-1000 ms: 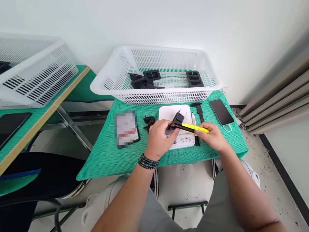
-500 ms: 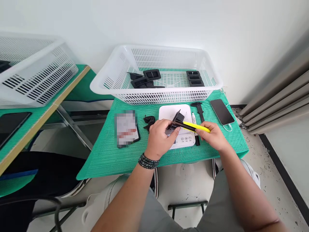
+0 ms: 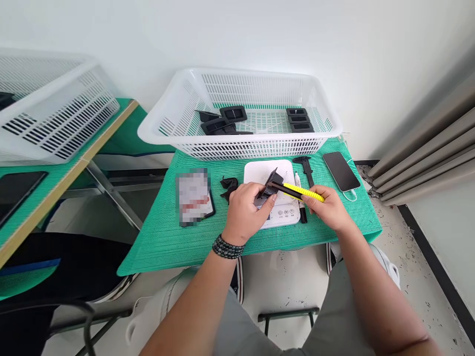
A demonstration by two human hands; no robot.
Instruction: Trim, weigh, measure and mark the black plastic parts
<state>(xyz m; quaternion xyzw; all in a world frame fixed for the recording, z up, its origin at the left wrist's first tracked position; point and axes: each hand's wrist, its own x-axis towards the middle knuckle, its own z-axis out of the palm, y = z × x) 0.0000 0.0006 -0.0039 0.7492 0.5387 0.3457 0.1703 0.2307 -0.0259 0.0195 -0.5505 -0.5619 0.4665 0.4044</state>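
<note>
My left hand [image 3: 248,207] is closed on a black plastic part [image 3: 273,181] with a thin flange, tilted above the white digital scale [image 3: 256,169]. In my right hand [image 3: 325,205] is a yellow and black utility knife [image 3: 302,191], its front end pointing left against the part. Where the blade meets the part is too small to make out. Black scraps [image 3: 229,188] lie just left of my left hand. A marker [image 3: 303,214] lies by the scale's right edge, partly hidden under the knife and my right hand.
A white plastic basket [image 3: 245,148] with black frame-shaped parts [image 3: 233,114] stands at the back of the green-covered table [image 3: 156,247]. Black calipers [image 3: 307,170] and a phone on a cable [image 3: 341,171] lie right. A blurred-out sheet [image 3: 193,198] lies left; another basket [image 3: 63,118] stands beyond.
The knife has shifted slightly to the right and up along the black part, its front end now higher on it. My left hand keeps its place.
</note>
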